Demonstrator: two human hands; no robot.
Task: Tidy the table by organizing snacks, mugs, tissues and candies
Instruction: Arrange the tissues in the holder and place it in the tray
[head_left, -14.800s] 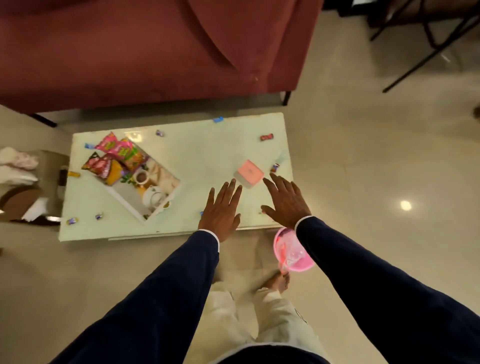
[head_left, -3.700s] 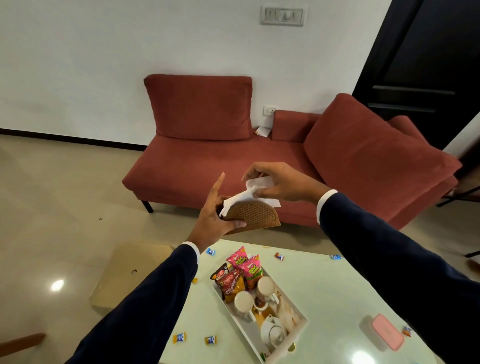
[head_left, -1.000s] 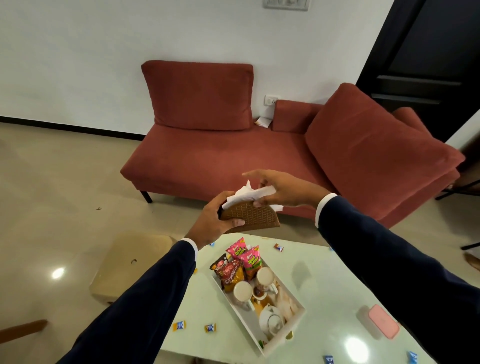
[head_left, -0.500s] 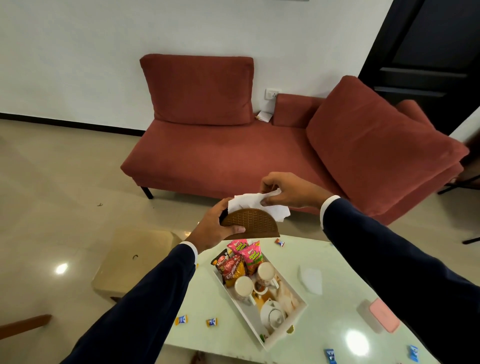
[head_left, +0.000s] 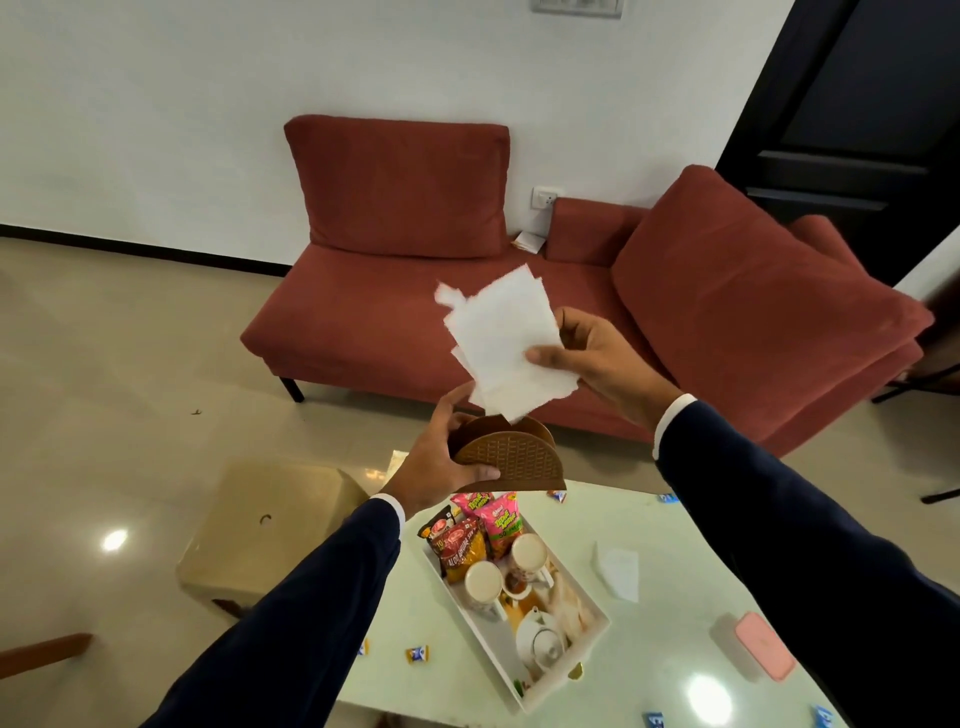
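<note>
Half a second ago the right hand (head_left: 597, 358) was pressing the tissues (head_left: 504, 348) down into the holder (head_left: 511, 462); now it has pulled the whole bundle up and out, so the sheets stand above the slot with only their lowest corner near its mouth. The right thumb and fingers pinch the stack at its right edge, the sheets fanned and uneven. The left hand (head_left: 441, 462) grips the brown half-round holder from its left side, thumb across the front face, holding it in the air just below the right hand. One loose tissue (head_left: 618, 571) lies on the table (head_left: 649, 649) below the right forearm, a sheet that was not there a second ago, so it seems to have slipped out during the stuffing. My reading is that the bundle did not seat well and is being squared up for another try, so the tissue step is not finished and the fallen sheet needs collecting too. Below the left hand sits the tray (head_left: 597, 623) with the snack packets (head_left: 472, 535) and mugs (head_left: 483, 582) already gathered in it. Wrapped candies (head_left: 417, 653) lie scattered on the table below both hands, and a pink box (head_left: 763, 644) lies under the right sleeve.
</note>
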